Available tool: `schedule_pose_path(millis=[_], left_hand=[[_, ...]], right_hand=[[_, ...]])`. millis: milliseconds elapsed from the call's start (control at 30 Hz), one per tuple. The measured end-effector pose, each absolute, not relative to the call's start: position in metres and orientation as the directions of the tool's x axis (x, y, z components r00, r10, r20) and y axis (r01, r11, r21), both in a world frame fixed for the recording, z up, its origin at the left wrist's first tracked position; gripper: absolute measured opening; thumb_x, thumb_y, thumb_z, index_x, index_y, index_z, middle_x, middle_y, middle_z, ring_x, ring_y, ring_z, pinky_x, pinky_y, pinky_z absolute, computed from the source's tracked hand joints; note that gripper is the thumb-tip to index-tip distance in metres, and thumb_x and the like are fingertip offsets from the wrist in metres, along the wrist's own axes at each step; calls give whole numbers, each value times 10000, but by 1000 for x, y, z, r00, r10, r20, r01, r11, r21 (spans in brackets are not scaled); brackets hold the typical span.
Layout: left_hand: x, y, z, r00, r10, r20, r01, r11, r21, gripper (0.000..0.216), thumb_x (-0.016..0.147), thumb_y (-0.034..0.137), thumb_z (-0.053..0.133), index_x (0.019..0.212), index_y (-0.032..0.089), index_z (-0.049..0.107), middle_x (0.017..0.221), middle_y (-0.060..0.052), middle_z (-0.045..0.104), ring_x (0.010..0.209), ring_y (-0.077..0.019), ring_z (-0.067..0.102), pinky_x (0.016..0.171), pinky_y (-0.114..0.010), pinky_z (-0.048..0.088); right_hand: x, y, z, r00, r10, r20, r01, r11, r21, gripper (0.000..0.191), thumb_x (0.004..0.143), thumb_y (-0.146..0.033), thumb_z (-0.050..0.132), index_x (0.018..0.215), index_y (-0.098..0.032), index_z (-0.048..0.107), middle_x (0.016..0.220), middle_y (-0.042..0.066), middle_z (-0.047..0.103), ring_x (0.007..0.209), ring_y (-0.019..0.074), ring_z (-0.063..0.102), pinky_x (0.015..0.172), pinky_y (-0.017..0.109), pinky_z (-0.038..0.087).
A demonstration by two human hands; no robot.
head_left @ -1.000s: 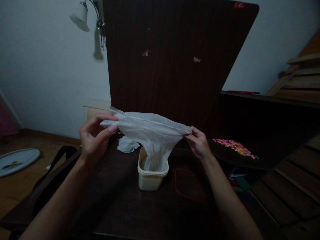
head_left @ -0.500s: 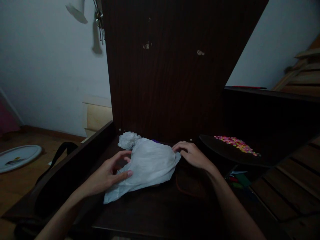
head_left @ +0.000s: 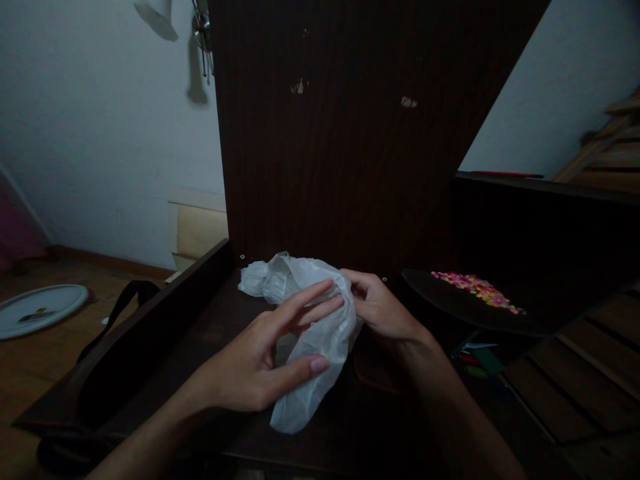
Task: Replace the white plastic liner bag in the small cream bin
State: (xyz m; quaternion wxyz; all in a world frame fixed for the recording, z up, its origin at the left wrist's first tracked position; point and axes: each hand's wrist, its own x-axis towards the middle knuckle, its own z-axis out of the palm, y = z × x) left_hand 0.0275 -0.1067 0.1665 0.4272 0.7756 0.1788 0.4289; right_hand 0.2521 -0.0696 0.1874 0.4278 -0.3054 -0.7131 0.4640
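Observation:
A thin, creased, whitish sheet [head_left: 327, 333], like tissue paper or thin plastic, is bunched and partly raised over the dark desk; its material is hard to tell in the dim light. My left hand [head_left: 255, 360] lies against its left side with thumb and fingers apart, fingertips touching the surface. At the sheet's upper right edge, my right hand [head_left: 383, 307] has its fingers curled on the material, the fingertips partly hidden behind it. A gathered white bundle [head_left: 254, 279] sits at the back left, touching the sheet; whether they are one piece I cannot tell.
A tall dark wooden panel [head_left: 330, 160] rises behind the desk, and a low side rail [head_left: 165, 313] borders the left. Small pink and yellow pieces [head_left: 477, 292] lie on a dark curved shelf [head_left: 430, 293] at right. A white round lid-like object [head_left: 43, 310] rests on the floor.
The sheet has gone from lying spread out to being bunched and lifted towards the right. My left hand has moved right across it, closer to my right hand.

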Motion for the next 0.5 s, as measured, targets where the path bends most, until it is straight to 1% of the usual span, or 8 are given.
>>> schedule_pose_path(millis=[67,133,200,233,267,367,433,500], left_hand=[[34,-107,159,526,620,582,-156,-602,783,650,944,201,656,1505,394,390,1410,-70,626,1288,-276,612,1047,-416,536],[37,-101,150,426,632,647,-240,-611,755,537,998,198,567,1463,398,387,1459,-64,567,1070,-195,705,928,-354,592],[37,-92,143,368,652,663,-206,-638,742,465,1015,197,524,1428,369,394,1464,-76,530,917,-143,697,843,-325,616],[37,-87,139,380,648,660,-126,-671,731,441,1012,201,525,1414,346,414,1456,-84,524,949,-155,685,868,-343,613],[36,-82,136,415,634,653,-17,-712,702,423,1006,207,534,1402,322,441,1450,-91,523,1050,-188,665,942,-383,591],[34,-70,128,539,579,612,275,-808,521,428,981,251,577,1397,270,479,1491,-114,500,1377,-289,480,1167,-521,405],[35,-65,121,562,586,585,360,-809,464,517,969,306,600,1451,263,417,1563,-130,429,1455,-312,394,1202,-559,338],[37,-60,115,533,631,563,404,-775,486,634,950,361,628,1504,265,335,1627,-145,330,1486,-327,353,1191,-558,354]], right_hand=[[264,-72,187,-350,852,389,-146,360,-921,195,743,-304,818,768,-205,652,749,-21,648,666,127,577,613,222,467],[280,-74,182,-191,892,408,-310,340,-888,207,697,-253,829,711,-216,626,664,-45,612,583,107,545,561,205,448],[297,-74,173,-39,932,362,-389,319,-864,199,660,-243,821,701,-231,626,635,-46,615,561,122,558,566,227,478],[304,-72,166,20,947,319,-398,301,-867,181,654,-260,809,719,-239,642,649,-34,639,583,145,588,592,254,507],[310,-70,159,61,961,269,-398,270,-877,161,661,-294,790,740,-246,658,671,-16,667,625,177,626,633,290,536],[319,-62,137,48,992,113,-385,122,-915,157,691,-399,695,728,-249,670,707,48,715,800,286,703,767,401,575],[320,-59,126,-6,998,54,-365,48,-930,195,698,-434,638,731,-244,668,754,79,737,917,331,711,835,444,570],[320,-59,120,-28,999,31,-352,19,-936,293,733,-506,587,784,-232,677,836,98,754,1002,349,701,873,468,560]])
